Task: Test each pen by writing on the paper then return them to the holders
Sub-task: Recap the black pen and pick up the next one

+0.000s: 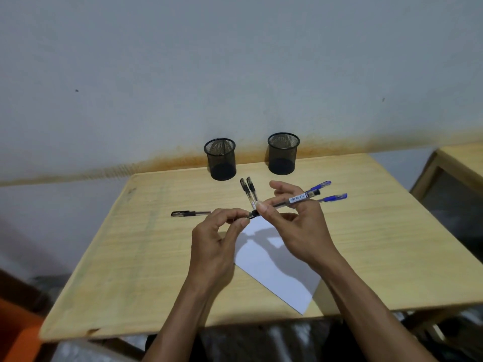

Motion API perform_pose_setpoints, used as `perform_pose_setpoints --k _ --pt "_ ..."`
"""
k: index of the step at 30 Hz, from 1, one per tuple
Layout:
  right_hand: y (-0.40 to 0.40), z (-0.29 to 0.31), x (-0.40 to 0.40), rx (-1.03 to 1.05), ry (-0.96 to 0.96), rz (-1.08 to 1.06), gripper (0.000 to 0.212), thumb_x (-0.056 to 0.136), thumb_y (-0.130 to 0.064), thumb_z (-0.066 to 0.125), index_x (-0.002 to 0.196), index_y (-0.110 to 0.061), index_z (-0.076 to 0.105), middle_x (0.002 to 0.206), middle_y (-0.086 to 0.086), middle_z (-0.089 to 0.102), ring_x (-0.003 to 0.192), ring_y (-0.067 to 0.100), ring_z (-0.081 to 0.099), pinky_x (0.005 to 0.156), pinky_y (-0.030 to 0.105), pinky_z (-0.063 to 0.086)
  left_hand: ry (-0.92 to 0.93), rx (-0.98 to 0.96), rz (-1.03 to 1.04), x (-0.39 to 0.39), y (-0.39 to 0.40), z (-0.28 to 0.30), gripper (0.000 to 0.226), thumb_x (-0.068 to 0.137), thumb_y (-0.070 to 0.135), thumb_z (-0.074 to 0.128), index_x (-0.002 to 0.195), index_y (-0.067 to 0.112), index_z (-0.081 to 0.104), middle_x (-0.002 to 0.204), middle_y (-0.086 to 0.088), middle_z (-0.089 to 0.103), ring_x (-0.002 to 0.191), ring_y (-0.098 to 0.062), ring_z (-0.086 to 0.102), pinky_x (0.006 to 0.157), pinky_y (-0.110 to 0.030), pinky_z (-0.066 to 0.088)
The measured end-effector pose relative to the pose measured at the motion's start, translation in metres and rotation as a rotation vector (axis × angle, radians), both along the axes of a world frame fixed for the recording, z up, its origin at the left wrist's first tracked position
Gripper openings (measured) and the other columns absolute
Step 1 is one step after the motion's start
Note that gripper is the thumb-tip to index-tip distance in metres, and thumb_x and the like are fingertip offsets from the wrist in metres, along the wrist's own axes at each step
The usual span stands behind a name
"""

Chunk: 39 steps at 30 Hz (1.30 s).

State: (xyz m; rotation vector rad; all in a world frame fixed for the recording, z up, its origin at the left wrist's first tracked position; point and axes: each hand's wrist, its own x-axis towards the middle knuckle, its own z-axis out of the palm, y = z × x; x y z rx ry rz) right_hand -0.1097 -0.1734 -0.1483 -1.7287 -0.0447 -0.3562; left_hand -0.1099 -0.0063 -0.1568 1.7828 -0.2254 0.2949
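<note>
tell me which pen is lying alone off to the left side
The black-capped pen flat on the table, left of the left hand. The other pens are grouped near or held in the right hand.

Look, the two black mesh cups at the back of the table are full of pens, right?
Not quite. The head view shows both black mesh cups at the back of the table standing empty. The pens are in the hands.
</note>
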Motion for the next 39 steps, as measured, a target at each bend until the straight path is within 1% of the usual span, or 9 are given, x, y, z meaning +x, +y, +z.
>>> perform_pose_setpoints --k 9,11,15,18,21,25,31,36,39 --pt "0.008 -0.003 -0.003 0.076 0.008 -0.004 0.006 0.085 -0.026 0.08 0.081 -0.023 0.078 0.116 -0.011 0.072 0.107 -0.013 0.062 0.072 0.001 0.046 -0.061 0.089 -0.06 0.008 0.009 0.006 0.017 0.088 0.009 0.072 0.088 0.026 0.075 0.084 0.009 0.074 0.088 -0.009 0.069 0.076 -0.02 0.052" --pt "0.007 -0.003 -0.002 0.069 0.013 0.001 0.007 0.084 -0.029 0.08 0.081 -0.023 0.08 0.114 -0.012 0.074 0.108 -0.009 0.064 0.079 0.006 0.048 -0.083 0.131 -0.078 0.01 0.011 0.008 0.017 0.088 0.009 0.072 0.089 0.025 0.076 0.085 0.009 0.074 0.088 -0.011 0.069 0.078 -0.021 0.052" --pt "-0.003 0.001 -0.003 0.121 0.095 0.003 0.029 0.071 -0.046 0.085 0.093 -0.028 0.081 0.107 -0.015 0.076 0.11 0.002 0.068 0.1 0.051 0.055 -0.095 0.179 -0.101 0.012 0.011 0.011 0.011 0.087 0.012 0.073 0.091 0.022 0.077 0.086 0.01 0.074 0.088 -0.008 0.069 0.077 -0.017 0.05" --pt "-0.022 0.011 -0.014 0.175 0.035 -0.225 0.063 0.065 -0.046 0.09 0.122 -0.033 0.067 0.115 -0.012 0.068 0.108 0.007 0.065 0.096 0.039 0.057 -0.119 0.222 -0.075 0.015 0.006 0.015 0.012 0.086 0.014 0.074 0.091 0.026 0.076 0.086 0.013 0.073 0.086 -0.006 0.068 0.074 -0.011 0.047" --pt "-0.045 0.015 -0.027 -0.326 -0.25 -0.428 0.052 0.077 -0.025 0.089 0.125 -0.029 0.068 0.108 -0.005 0.058 0.094 0.012 0.057 0.08 0.02 0.048 -0.169 0.296 -0.081 0.017 -0.008 0.017 0.009 0.086 0.014 0.075 0.093 0.02 0.077 0.086 0.014 0.071 0.084 -0.004 0.064 0.071 -0.007 0.043" --pt "-0.058 0.003 -0.033 -0.695 -0.34 -0.304 0.037 0.074 -0.009 0.09 0.11 -0.016 0.08 0.093 -0.002 0.056 0.081 0.016 0.057 0.065 0.032 0.05 -0.272 0.384 -0.151 0.014 -0.046 0.019 0.008 0.088 0.015 0.074 0.095 0.017 0.077 0.086 0.012 0.069 0.084 -0.001 0.061 0.073 -0.006 0.042" --pt "-0.101 -0.014 -0.05 -0.746 -0.344 -0.409 0.014 0.079 -0.017 0.087 0.091 -0.014 0.081 0.08 0.002 0.061 0.072 0.023 0.062 0.053 0.037 0.053 -0.357 0.428 -0.301 0.003 -0.103 0.019 0.01 0.089 0.017 0.073 0.098 0.018 0.077 0.086 0.014 0.069 0.081 0.002 0.061 0.073 -0.007 0.043" --pt "-0.143 -0.019 -0.079 -0.642 -0.243 -0.451 0.013 0.081 -0.016 0.085 0.09 -0.014 0.076 0.083 -0.001 0.064 0.073 0.01 0.054 0.064 0.029 0.05 -0.24 0.312 -0.437 -0.008 -0.151 0.014 0.023 0.089 0.033 0.072 0.106 0.019 0.075 0.093 0.014 0.072 0.092 -0.001 0.066 0.08 -0.012 0.049" --pt "-0.17 -0.018 -0.1 -0.506 -0.182 -0.546 0.014 0.081 -0.015 0.085 0.089 -0.014 0.073 0.085 -0.004 0.067 0.071 0.007 0.051 0.068 0.012 0.042 -0.154 0.25 -0.458 -0.011 -0.184 0.003 0.044 0.089 0.052 0.062 0.12 0.023 0.069 0.105 0.012 0.072 0.101 -0.002 0.065 0.089 -0.019 0.05"
